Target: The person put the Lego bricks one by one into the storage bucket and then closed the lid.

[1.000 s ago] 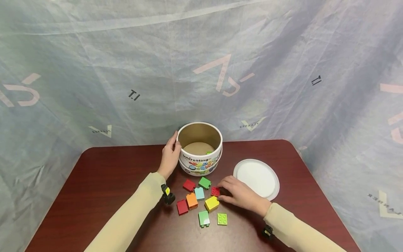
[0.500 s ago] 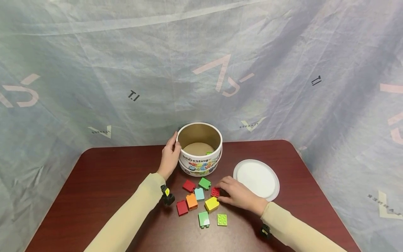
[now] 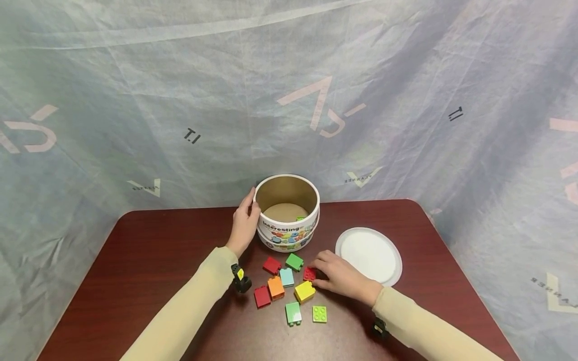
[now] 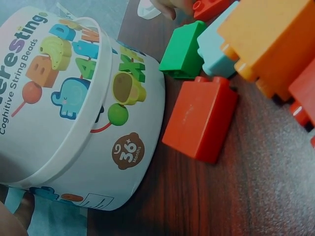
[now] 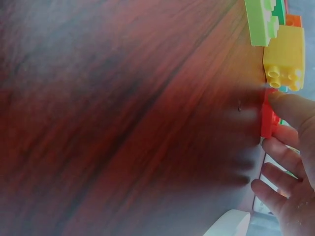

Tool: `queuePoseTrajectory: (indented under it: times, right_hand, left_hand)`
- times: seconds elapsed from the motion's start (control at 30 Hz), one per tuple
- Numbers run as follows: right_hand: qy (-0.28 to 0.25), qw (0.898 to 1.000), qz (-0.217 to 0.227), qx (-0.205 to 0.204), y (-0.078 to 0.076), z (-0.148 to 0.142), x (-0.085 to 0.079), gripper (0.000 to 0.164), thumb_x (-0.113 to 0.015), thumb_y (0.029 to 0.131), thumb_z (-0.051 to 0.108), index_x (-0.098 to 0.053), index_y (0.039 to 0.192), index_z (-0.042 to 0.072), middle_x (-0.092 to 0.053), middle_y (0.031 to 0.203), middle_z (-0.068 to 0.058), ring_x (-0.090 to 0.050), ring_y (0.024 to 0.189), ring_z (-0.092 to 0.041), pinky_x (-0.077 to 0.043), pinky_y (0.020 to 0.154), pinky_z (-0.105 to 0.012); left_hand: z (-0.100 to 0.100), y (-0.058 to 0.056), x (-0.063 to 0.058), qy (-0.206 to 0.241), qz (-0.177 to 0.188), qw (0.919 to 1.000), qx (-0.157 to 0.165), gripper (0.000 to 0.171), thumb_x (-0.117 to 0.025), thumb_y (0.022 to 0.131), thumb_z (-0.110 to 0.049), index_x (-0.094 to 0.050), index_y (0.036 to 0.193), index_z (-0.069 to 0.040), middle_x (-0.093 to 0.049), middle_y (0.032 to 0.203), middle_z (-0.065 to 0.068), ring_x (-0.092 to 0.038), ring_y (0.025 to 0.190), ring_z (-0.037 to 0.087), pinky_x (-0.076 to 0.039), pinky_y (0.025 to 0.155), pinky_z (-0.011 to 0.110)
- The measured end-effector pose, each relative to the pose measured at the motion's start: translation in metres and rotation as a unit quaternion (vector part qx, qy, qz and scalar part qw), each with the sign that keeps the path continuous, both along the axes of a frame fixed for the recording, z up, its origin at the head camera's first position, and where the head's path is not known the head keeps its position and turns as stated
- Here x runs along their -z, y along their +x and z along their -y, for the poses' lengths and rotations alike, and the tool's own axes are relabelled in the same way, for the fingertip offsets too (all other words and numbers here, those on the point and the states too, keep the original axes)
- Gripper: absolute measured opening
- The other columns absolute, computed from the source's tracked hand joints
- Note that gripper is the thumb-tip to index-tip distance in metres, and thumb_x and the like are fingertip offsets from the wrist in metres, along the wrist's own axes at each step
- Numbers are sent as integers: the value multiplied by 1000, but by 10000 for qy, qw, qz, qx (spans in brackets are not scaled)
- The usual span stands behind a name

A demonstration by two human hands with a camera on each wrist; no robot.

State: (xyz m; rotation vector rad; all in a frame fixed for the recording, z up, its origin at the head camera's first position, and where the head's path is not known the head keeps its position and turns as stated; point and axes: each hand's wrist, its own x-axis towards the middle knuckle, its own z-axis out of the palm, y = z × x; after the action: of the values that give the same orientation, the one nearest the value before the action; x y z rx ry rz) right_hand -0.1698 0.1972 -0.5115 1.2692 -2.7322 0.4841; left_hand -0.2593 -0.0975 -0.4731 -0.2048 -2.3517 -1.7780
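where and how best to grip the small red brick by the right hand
Probably pinch its near and far sides, coming from the right: the small red brick lies flat, studs up; the right hand is there, and the light blue brick sits left.

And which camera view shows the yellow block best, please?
The right wrist view: the yellow block looks largest there, its studs clear. The head view shows it smaller, near the right hand; the left wrist view does not show it.
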Motion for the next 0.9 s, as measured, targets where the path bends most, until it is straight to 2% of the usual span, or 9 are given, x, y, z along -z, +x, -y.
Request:
queuePoseTrajectory:
  times: [0.2,0.47,0.9]
  right_hand:
    - [135,9999,64,70,1,1,-1,34,-84,90,28,-75,117,8,-62,101,0,-55,96,-15,-54,84,-32]
    - [154,9996,-224,-28,-2,-3,-3,31,-84,90,27,-77,113,8,-61,99,-1,-56,96,-17,-54,85,-32]
    - [-184,9993,-273,-153,-8,-11,-40,30,-85,88,22,-75,113,8,-66,105,-3,-60,103,-21,-54,92,-38]
  left_hand:
    - [0,3,-2,2,45,10000,15,55,-45,110,-20,-35,164,-14,-33,169,2,-30,155,20,-30,125,44]
    - [-1,0,-3,22,9,10000,26,55,-45,110,-17,-35,164,-14,-33,169,2,-30,155,20,-30,125,45]
    - [1,0,-2,-6,61,10000,44,56,-45,110,-18,-34,165,-16,-32,169,2,-29,155,21,-31,124,46]
